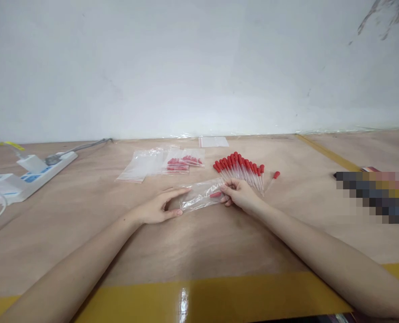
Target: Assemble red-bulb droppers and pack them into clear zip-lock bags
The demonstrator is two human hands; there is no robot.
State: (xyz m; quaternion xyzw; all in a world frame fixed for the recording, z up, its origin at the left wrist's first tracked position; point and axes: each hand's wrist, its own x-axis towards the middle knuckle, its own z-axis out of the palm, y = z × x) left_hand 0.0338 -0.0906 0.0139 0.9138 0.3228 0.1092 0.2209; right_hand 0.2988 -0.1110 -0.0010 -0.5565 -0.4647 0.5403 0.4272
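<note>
Fingers [227, 190] of the right hand [240, 194] pinch the right end of a clear plastic bag [201, 195], closing on it where the red bulb of a dropper [215, 194] shows through the film. The left hand [159, 207] lies at the bag's other end, its fingers [177, 192] stretched out flat and loosely spread, the upper ones touching the bag's left edge and the thumb curled below it; whether they grip the film or only steady it cannot be told. The bag lies low on the wooden surface [219, 237], between the two hands, tilted a little up to the right.

Just behind the right hand a fan of red-capped droppers [240, 168] lies on the surface, with a single dropper [273, 178] apart to its right. Farther left are filled bags of droppers [182, 162] and, beside them, flat empty bags [140, 166]. A small stack of bags [213, 141] sits near the wall. At the far left is a white power strip [34, 172]. Yellow tape [199, 298] runs along the near edge.
</note>
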